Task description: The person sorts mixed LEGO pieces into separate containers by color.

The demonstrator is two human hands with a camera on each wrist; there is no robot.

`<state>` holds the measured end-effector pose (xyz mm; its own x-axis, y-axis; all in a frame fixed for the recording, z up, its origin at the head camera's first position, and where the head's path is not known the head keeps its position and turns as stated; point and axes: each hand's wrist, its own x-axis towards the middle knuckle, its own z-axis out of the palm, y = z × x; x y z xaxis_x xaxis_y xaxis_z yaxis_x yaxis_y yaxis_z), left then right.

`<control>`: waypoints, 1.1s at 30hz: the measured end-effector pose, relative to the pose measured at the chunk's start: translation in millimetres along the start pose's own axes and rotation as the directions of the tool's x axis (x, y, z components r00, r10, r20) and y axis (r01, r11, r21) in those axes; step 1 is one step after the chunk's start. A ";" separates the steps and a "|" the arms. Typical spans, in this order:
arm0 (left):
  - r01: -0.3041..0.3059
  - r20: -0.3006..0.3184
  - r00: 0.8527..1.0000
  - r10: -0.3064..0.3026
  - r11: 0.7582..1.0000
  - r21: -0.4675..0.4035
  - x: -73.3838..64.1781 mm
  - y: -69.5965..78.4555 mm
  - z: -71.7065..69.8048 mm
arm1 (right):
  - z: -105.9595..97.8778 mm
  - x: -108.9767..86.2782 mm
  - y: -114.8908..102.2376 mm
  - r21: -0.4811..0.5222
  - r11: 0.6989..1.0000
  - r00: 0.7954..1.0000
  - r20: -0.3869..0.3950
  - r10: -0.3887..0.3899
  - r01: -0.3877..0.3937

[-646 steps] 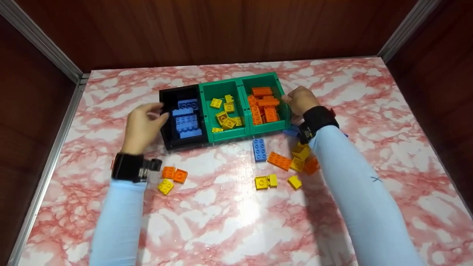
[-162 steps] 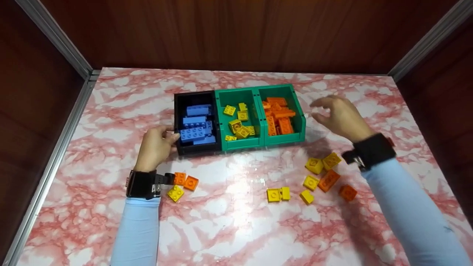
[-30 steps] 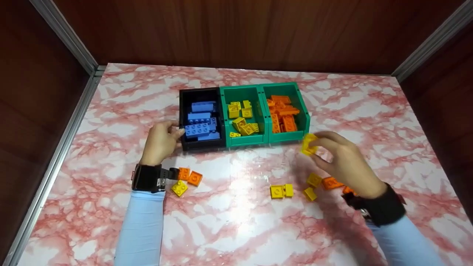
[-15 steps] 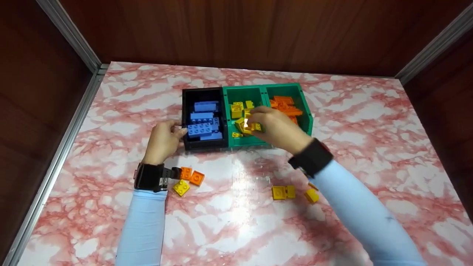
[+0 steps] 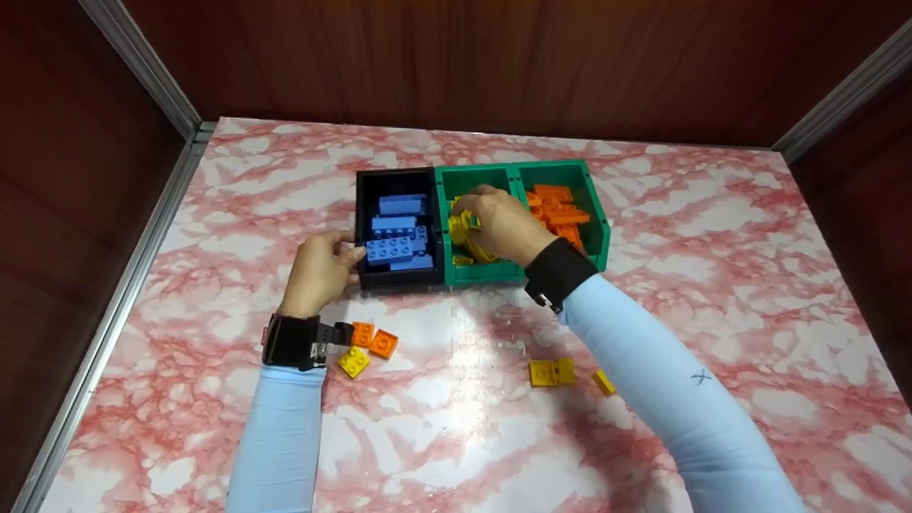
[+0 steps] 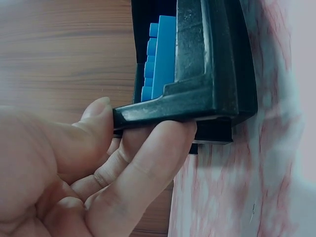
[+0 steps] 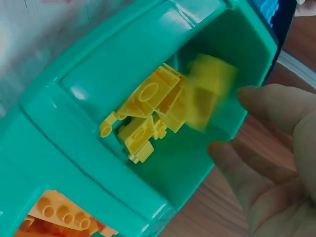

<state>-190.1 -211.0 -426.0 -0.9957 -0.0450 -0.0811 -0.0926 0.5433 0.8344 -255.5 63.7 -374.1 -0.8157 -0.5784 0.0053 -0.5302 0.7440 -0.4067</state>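
My left hand (image 5: 317, 274) pinches the side rim of the black bin (image 5: 399, 279), thumb above and fingers beneath, as the left wrist view shows. Blue bricks (image 5: 390, 249) lie inside that bin. Over the middle green bin (image 5: 484, 273) is my right hand (image 5: 507, 226), its thumb and fingers spread apart. A blurred yellow brick shape (image 7: 210, 91) sits beyond the fingertips, untouched, above several yellow bricks (image 7: 148, 96) in the bin. In the head view the hand covers part of these bricks. The right green bin (image 5: 604, 242) contains orange bricks (image 5: 559, 210).
Near my left wrist, two orange bricks (image 5: 383, 344) and a yellow brick (image 5: 353, 362) lie on the marbled table (image 5: 442, 456). Yellow bricks (image 5: 543, 372) lie at front right, one more (image 5: 603, 382) partly under the right sleeve. Wooden panels (image 5: 456, 64) surround the table.
My right hand has carried yellow from the right side to the middle bin and let go. Since the oldest frame, loose blue bricks have left the table. The left hand keeps its hold.
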 end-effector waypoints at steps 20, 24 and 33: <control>0.010 0.009 1.000 -0.010 1.000 0.013 0.8 0.3 -2.1 | -9.8 -109.7 15.9 0.012 0.985 0.964 -0.210 -0.165 0.172; 0.010 0.004 1.000 -0.010 1.000 0.008 0.6 0.1 -2.2 | 8.5 -137.2 16.9 0.028 0.993 0.983 -0.144 -0.112 0.117; 0.011 0.017 1.000 -0.011 1.000 0.002 0.3 -0.5 0.5 | 45.9 -179.8 23.5 -0.005 0.992 0.985 -0.117 -0.129 0.129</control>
<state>-190.3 -210.9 -426.7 -0.9944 -0.0370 -0.0993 -0.1034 0.5447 0.8322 -110.7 169.8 -426.5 -0.7619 -0.6265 0.1645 -0.6324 0.6647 -0.3978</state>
